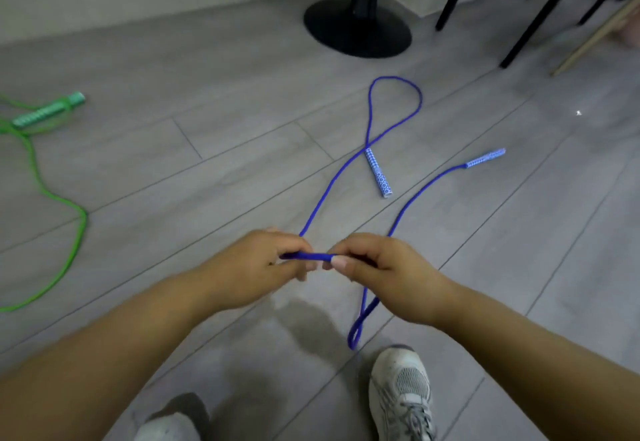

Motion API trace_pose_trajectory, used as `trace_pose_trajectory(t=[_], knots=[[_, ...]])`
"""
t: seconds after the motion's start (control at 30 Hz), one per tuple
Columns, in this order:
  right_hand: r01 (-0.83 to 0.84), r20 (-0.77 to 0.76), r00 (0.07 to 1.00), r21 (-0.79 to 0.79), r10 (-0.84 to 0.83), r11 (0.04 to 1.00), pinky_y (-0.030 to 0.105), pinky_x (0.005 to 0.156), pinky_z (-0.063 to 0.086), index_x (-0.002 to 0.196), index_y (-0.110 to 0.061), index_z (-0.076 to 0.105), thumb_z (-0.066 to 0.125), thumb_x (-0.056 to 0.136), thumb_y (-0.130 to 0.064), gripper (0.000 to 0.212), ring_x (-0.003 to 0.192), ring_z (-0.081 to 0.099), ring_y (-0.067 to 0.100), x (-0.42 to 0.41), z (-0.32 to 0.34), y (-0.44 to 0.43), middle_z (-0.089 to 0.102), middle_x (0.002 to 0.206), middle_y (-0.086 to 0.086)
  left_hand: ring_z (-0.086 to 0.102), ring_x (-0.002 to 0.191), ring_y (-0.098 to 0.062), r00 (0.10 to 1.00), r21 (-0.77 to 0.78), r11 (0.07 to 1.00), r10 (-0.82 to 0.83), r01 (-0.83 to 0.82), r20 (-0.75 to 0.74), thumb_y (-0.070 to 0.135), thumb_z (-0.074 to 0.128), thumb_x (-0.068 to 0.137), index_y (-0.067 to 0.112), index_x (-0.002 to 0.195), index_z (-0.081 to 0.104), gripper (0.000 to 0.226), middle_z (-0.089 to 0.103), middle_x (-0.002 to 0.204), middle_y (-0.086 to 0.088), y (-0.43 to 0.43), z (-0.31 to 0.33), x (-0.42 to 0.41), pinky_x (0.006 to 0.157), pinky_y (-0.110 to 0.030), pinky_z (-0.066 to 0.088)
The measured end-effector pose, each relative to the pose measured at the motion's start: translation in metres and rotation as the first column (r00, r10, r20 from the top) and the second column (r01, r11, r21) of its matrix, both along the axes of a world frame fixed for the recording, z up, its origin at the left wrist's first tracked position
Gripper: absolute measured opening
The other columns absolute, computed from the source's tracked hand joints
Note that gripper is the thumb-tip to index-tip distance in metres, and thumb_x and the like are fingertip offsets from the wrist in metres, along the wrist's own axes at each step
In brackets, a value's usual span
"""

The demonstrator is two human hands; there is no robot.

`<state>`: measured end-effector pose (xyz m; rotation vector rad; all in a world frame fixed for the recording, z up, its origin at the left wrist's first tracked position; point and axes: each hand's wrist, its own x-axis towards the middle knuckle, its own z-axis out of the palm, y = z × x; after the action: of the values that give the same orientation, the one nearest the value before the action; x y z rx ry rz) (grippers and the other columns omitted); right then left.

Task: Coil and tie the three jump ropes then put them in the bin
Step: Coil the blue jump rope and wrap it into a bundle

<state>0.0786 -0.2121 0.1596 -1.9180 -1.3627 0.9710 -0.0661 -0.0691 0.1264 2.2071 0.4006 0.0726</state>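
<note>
Blue jump rope [308, 256], a smooth round cord, lies mostly on the grey plank floor [207, 70] with a short stretch lifted between the two hands at mid-frame; both bare forearms reach forward and inward, backs of the hands up, knuckles nearly meeting; the left hand [256, 264] has its fingers curled down and pinches the cord against the thumb; the right hand [384, 267] is curled likewise, thumb tip pressed on the same stretch, so the cord runs straight and taut from one grip to the other; below the right hand a narrow doubled loop hangs down toward the grey mesh sneaker [401, 392]; from the left hand one strand runs away over the floor, crosses itself in a teardrop loop and ends at a cylindrical handle [378, 172] with a blue and white diamond pattern; from the right hand another strand curves off to the second patterned handle [485, 158], well apart from the first; at the left edge a green jump rope [69, 233] snakes loosely over the planks, its ribbed green handle [48, 113] lying flat; a round black pedestal base [356, 28] stands beyond.
</note>
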Motion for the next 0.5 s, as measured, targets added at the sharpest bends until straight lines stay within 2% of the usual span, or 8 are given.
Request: trace_pose_trajectory(t=[0.03, 0.13, 0.23, 0.33, 0.43, 0.5], knots=[[-0.001, 0.048, 0.999, 0.020, 0.000, 1.000, 0.010, 0.070, 0.038, 0.096, -0.019, 0.068, 0.052, 0.094, -0.023, 0.017, 0.076, 0.050, 0.000, 0.000, 0.014, -0.007, 0.058, 0.080, -0.009, 0.055, 0.076, -0.005, 0.999, 0.030, 0.999, 0.014, -0.013, -0.032, 0.038, 0.058, 0.088, 0.022, 0.079, 0.067, 0.020, 0.063, 0.079, 0.012, -0.003, 0.014, -0.007, 0.068, -0.016, 0.041], [0.092, 0.151, 0.983, 0.097, -0.106, 0.991, 0.006, 0.069, 0.038, 0.085, -0.027, 0.064, 0.049, 0.095, -0.025, 0.018, 0.076, 0.051, -0.001, -0.001, 0.054, -0.036, 0.059, 0.078, -0.007, 0.053, 0.067, -0.016, 0.996, 0.144, 0.987, 0.079, -0.074, -0.029, 0.033, 0.057, 0.090, 0.023, 0.078, 0.062, 0.017, 0.059, 0.070, -0.001, -0.009, 0.049, -0.034, 0.066, -0.033, 0.044], [0.282, 0.146, 0.938, 0.206, -0.314, 0.937, 0.009, 0.065, 0.039, 0.078, -0.032, 0.061, 0.047, 0.096, -0.027, 0.023, 0.067, 0.051, -0.005, -0.006, 0.079, -0.068, 0.053, 0.070, -0.011, 0.051, 0.067, -0.015, 0.989, 0.238, 0.961, 0.147, -0.142, -0.001, 0.035, 0.059, 0.090, 0.027, 0.075, 0.060, 0.017, 0.056, 0.071, 0.003, -0.012, 0.076, -0.070, 0.064, -0.032, 0.042], [0.426, 0.151, 0.866, 0.276, -0.477, 0.862, 0.023, 0.069, 0.042, 0.081, -0.024, 0.061, 0.045, 0.096, -0.024, 0.022, 0.066, 0.051, 0.003, -0.008, 0.091, -0.092, 0.053, 0.069, -0.009, 0.051, 0.069, -0.014, 0.973, 0.271, 0.935, 0.224, -0.229, 0.048, 0.035, 0.063, 0.087, 0.035, 0.082, 0.059, 0.006, 0.058, 0.076, 0.009, -0.012, 0.095, -0.108, 0.061, -0.026, 0.040], [0.526, 0.294, 0.770, 0.210, -0.566, 0.824, 0.033, 0.072, 0.043, 0.092, -0.018, 0.061, 0.042, 0.097, -0.026, 0.021, 0.080, 0.057, 0.023, -0.007, 0.096, -0.111, 0.062, 0.084, 0.005, 0.051, 0.068, -0.011, 0.947, 0.279, 0.905, 0.302, -0.321, 0.109, 0.030, 0.061, 0.088, 0.041, 0.083, 0.060, 0.012, 0.059, 0.077, 0.011, -0.017, 0.112, -0.138, 0.060, -0.018, 0.037], [0.515, 0.448, 0.750, 0.068, -0.487, 0.855, 0.032, 0.071, 0.043, 0.101, -0.016, 0.062, 0.043, 0.097, -0.027, 0.022, 0.081, 0.056, 0.023, -0.011, 0.098, -0.119, 0.064, 0.090, 0.006, 0.054, 0.073, -0.011, 0.921, 0.241, 0.894, 0.340, -0.379, 0.190, 0.031, 0.059, 0.089, 0.035, 0.080, 0.065, 0.012, 0.063, 0.079, 0.009, -0.030, 0.125, -0.146, 0.066, -0.017, 0.039]])
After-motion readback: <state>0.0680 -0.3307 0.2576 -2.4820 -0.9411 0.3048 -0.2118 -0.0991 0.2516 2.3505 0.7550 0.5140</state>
